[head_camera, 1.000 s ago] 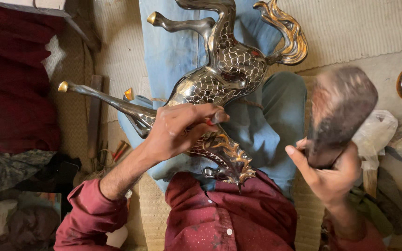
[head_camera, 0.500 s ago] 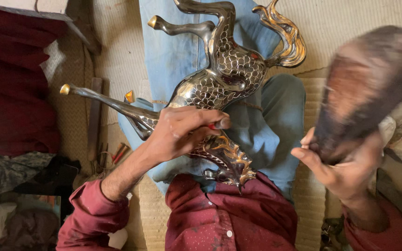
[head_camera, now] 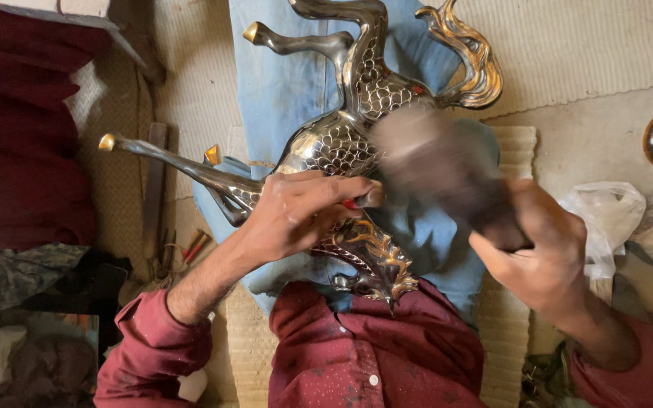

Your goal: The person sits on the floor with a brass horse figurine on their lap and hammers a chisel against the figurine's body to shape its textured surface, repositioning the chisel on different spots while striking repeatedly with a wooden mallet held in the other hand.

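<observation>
Horse figure (head_camera: 341,143) of silver metal with scale pattern and gold mane and tail lies across the person's lap on blue cloth (head_camera: 281,83). Left hand (head_camera: 296,215) is closed around a small tool with a red part, its tip pressed to the figure's body. Right hand (head_camera: 546,253) grips a dark mallet (head_camera: 440,166), blurred, its head over the figure beside the left fingers. White plastic bag (head_camera: 606,215) lies right of that hand on the floor.
</observation>
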Motion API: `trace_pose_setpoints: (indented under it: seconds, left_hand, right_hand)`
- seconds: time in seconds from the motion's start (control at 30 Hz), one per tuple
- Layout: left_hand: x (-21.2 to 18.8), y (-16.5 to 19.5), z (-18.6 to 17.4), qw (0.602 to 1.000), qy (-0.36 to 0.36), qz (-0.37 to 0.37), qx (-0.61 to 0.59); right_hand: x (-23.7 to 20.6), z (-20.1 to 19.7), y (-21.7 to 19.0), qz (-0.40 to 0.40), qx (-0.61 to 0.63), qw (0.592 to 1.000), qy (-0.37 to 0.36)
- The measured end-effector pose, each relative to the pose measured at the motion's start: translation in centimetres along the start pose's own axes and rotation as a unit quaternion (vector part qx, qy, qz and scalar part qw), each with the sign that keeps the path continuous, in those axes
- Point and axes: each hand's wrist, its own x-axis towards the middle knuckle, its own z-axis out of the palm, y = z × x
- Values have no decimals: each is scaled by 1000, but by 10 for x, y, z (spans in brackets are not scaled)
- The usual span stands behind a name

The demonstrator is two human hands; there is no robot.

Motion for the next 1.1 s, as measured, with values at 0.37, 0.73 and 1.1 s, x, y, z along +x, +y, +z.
trace_pose_setpoints:
  seconds: [0.37, 0.73, 1.1]
  left_hand:
    - [5, 4, -1, 1000, 3, 0, 13]
    - [2, 2, 2, 1000, 4, 10, 25]
    - [0, -2, 2, 1000, -18, -10, 2]
  right_hand:
    - [-1, 5, 4, -22, -111, 993, -33]
    - [3, 7, -2, 43, -58, 997, -11]
    - [0, 12, 8, 94, 36, 995, 5]
